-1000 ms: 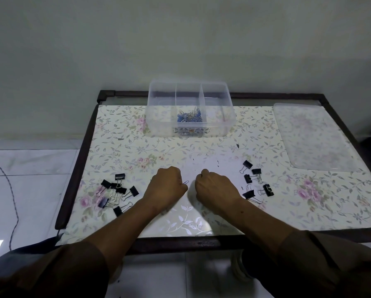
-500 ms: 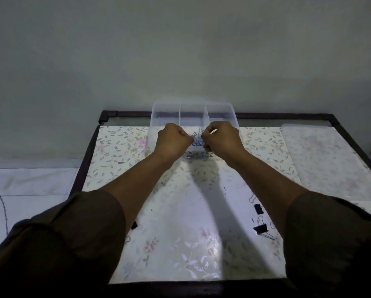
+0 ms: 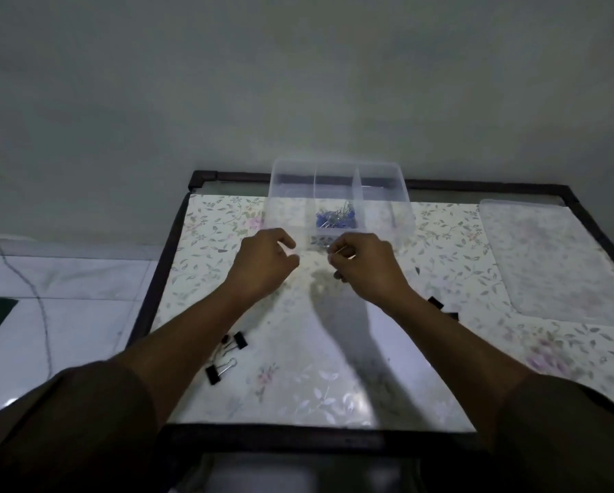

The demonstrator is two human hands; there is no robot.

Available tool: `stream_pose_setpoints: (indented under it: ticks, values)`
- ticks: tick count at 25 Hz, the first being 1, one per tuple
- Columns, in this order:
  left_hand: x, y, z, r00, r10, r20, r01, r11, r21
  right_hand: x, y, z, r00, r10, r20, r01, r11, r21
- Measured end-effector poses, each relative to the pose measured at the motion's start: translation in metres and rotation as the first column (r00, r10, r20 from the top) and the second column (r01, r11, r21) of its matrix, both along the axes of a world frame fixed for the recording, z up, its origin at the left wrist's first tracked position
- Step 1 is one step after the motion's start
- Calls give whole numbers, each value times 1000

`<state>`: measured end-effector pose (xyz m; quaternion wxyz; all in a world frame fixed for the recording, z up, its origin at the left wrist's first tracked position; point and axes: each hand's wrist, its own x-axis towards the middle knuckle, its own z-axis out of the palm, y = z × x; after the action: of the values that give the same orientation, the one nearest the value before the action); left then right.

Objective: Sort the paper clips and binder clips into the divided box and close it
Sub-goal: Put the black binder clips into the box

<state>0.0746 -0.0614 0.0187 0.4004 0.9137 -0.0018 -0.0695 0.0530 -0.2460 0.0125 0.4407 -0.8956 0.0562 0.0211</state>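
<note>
The clear divided box [image 3: 287, 193] stands at the table's far edge, with a pile of blue and silver paper clips [image 3: 335, 218] in its middle compartment; the two side compartments look bare. My left hand [image 3: 266, 261] hovers just in front of the box, fingers loosely curled and apart, holding nothing. My right hand [image 3: 364, 266] is beside it with its fingers curled in. A thin pale streak shows at its fingertips, and I cannot tell whether that is a clip. Black binder clips [image 3: 227, 354] lie by my left forearm, and more binder clips [image 3: 444, 309] by my right.
The box's clear lid [image 3: 554, 265] lies flat at the right of the table. A dark raised frame [image 3: 156, 279] rims the floral tabletop. The wall is right behind the box. White floor tiles and a thin cable [image 3: 39, 300] are on the left.
Both hands lifted from the table's near middle to above the box's middle compartment, then drew back toward me. They now hover just in front of the box.
</note>
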Motion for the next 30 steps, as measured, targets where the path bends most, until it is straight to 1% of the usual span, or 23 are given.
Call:
stream_pose_setpoints:
  ticks: [2, 4, 6, 7, 8, 9, 11, 12, 13, 15, 18, 20, 25, 27, 30]
  values:
    - [-37, 33, -7, 999, 28, -40, -24, 995, 93, -22, 26, -11, 978, 179, -105, -189, 978, -92]
    - [-69, 61, -14, 996, 86, -36, -79, 983, 164, -40, 55, -23, 931, 311, -191, -341, 928, -148]
    - [-96, 85, -18, 988, 156, -16, -149, 964, 220, -55, 87, -33, 876, 417, -241, -468, 856, -221]
    - [-107, 94, -21, 982, 185, -28, -174, 957, 232, -61, 99, -37, 852, 451, -266, -515, 812, -273]
    - [-117, 104, -24, 975, 209, -78, -185, 952, 242, -66, 110, -42, 835, 470, -287, -546, 772, -325]
    - [-125, 112, -27, 962, 224, -159, -179, 951, 253, -70, 120, -44, 825, 480, -298, -564, 733, -381]
    - [-136, 126, -37, 922, 203, -329, -113, 955, 273, -75, 133, -46, 815, 492, -306, -579, 667, -469]
    - [-139, 129, -41, 917, 171, -361, -64, 955, 291, -76, 138, -47, 812, 499, -303, -582, 652, -486]
    - [-141, 130, -46, 924, 138, -355, -23, 950, 310, -77, 141, -48, 813, 502, -296, -581, 654, -485]
    - [-142, 127, -53, 955, 90, -282, 5, 948, 319, -77, 147, -50, 827, 495, -266, -559, 684, -468]
    - [-138, 122, -58, 982, 83, -169, -29, 954, 298, -78, 154, -55, 845, 479, -238, -535, 746, -397]
    - [-134, 119, -60, 989, 72, -129, -32, 957, 287, -80, 159, -59, 852, 476, -217, -523, 784, -334]
    - [-130, 111, -64, 989, 133, -69, -113, 964, 239, -84, 163, -62, 904, 401, -151, -422, 893, -157]
    - [-129, 111, -64, 986, 151, -73, -132, 967, 216, -86, 161, -61, 919, 357, -165, -373, 924, -79]
    - [-130, 112, -59, 980, 170, -106, -158, 982, 107, -86, 154, -62, 931, 283, -229, -278, 959, 55]
